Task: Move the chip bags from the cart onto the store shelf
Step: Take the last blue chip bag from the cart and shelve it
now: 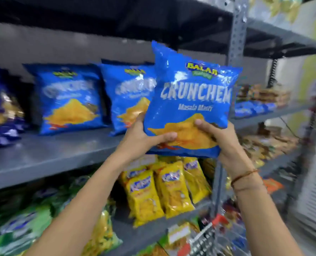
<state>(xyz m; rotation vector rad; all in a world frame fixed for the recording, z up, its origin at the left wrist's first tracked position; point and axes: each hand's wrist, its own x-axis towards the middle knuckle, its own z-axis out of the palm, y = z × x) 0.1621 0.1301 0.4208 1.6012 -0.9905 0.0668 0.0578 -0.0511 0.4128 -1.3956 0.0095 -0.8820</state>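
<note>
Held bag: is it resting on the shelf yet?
No. Both hands, left hand and right hand, hold the bag above the shelf.

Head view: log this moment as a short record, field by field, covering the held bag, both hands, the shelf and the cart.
held item: blue Crunchem bag, upright, front facing the camera
left hand: left hand grips the bag's lower left edge, thumb across the front
right hand: right hand grips the lower right corner; thread band at the wrist
shelf: grey shelf with two matching blue bags standing on it, bare space in front
below: yellow snack packs
cart: cart at lower right, blurred
</note>
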